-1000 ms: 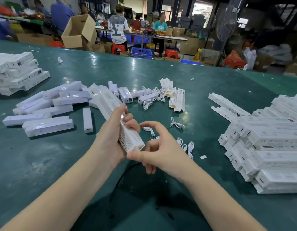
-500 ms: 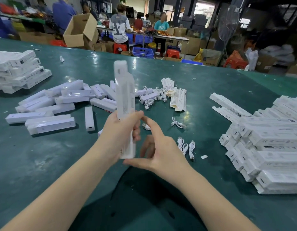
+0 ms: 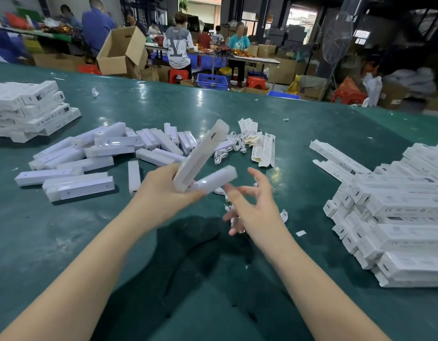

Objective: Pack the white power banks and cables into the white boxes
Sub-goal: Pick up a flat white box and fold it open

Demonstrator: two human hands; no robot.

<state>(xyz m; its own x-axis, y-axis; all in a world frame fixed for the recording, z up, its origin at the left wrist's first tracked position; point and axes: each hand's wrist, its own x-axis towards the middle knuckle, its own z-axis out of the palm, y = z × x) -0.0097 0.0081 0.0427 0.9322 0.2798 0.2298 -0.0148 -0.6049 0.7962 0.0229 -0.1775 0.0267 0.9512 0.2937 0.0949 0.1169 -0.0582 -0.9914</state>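
My left hand [image 3: 163, 193] grips a long white box [image 3: 203, 153] by its lower end, so the box tilts up and to the right. A second white bar [image 3: 215, 179], blurred, sticks out to the right from the same grip; I cannot tell whether it is a power bank or part of the box. My right hand [image 3: 252, 205] hovers just right of it with fingers spread, holding nothing. Small coiled white cables [image 3: 283, 215] lie on the table under and beside that hand. Loose white power banks [image 3: 102, 148] are scattered to the left.
A large heap of white boxes [image 3: 397, 217] fills the right side and a smaller stack [image 3: 28, 109] sits far left. Flat boxes [image 3: 264, 148] and more cables [image 3: 227, 148] lie mid-table. People work at tables beyond the green table [image 3: 237, 107].
The box stood upright in my left hand; now it leans to the right and a second white bar shows below it. My right hand has pulled away from the box and spread its fingers.
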